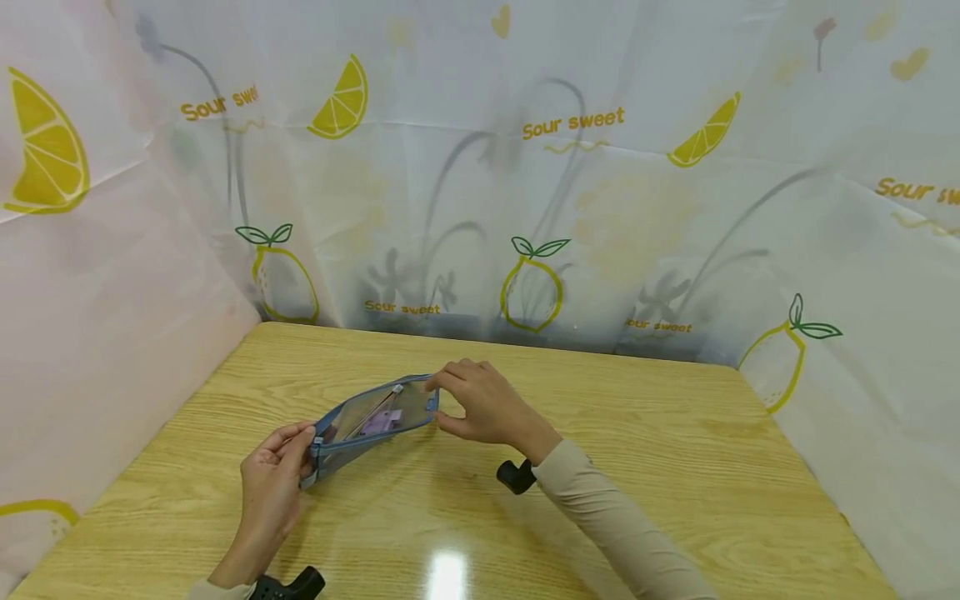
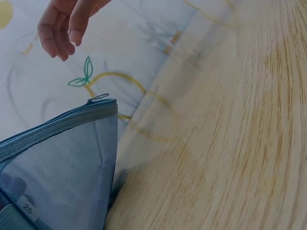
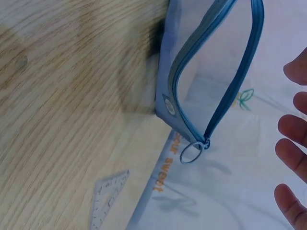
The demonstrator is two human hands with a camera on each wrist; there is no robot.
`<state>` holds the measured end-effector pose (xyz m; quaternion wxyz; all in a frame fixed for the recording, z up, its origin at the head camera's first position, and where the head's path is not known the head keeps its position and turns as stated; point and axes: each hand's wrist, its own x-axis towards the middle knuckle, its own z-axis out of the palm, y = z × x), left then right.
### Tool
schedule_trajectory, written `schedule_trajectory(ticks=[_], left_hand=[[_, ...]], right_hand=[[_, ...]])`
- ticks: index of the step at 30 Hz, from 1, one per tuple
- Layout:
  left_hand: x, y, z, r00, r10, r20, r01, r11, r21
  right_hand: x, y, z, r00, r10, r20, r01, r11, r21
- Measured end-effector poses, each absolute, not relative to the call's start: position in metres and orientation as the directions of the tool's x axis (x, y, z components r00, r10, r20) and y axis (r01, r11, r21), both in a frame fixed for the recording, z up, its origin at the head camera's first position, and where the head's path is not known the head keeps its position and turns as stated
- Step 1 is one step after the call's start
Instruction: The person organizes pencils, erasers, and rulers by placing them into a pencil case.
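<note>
A blue-edged mesh zipper pouch [image 1: 352,454] is held tilted above the table, its zipped mouth spread open. My left hand [image 1: 273,467] grips its left end between thumb and fingers. Through the mesh show a purple item [image 1: 381,422] and a thin stick-like item [image 1: 367,414]; their exact kinds are unclear. At the pouch's right end is my right hand [image 1: 483,404], thumb and forefinger spread about the corner. In the right wrist view its fingers [image 3: 291,127] are extended and apart from the pouch, near the ring zip pull [image 3: 192,152].
A clear set square [image 3: 106,199] lies on the wooden table [image 1: 675,467] in the right wrist view; I cannot make it out in the head view. Lemon-printed white sheets [image 1: 450,208] stand around the table's back and sides. Each wrist carries a black camera mount [image 1: 516,477].
</note>
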<state>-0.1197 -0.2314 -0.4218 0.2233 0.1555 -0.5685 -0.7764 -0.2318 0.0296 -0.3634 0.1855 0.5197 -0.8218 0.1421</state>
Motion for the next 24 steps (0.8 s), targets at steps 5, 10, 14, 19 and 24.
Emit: schedule_trajectory(ticks=[5,10,14,19,24], left_hand=[[-0.120,-0.232,-0.421,-0.858,-0.514,0.008,0.164,-0.258,0.952],[-0.120,-0.232,-0.420,-0.857,-0.515,0.015,0.173,-0.260,0.950],[-0.120,-0.233,-0.420,-0.861,-0.508,0.032,0.190,-0.263,0.946],[-0.120,-0.233,-0.419,-0.856,-0.516,0.034,0.197,-0.265,0.944],[-0.122,-0.234,-0.418,-0.854,-0.520,0.011,0.174,-0.266,0.948]], right_hand=[[-0.233,0.035,-0.362,-0.409,-0.791,0.455,-0.899,0.436,-0.050],[-0.235,0.040,-0.361,-0.414,-0.779,0.470,-0.895,0.444,-0.053],[-0.236,0.044,-0.360,-0.420,-0.766,0.488,-0.892,0.448,-0.064],[-0.239,0.048,-0.359,-0.440,-0.759,0.481,-0.879,0.474,-0.056],[-0.240,0.053,-0.357,-0.455,-0.750,0.480,-0.870,0.490,-0.059]])
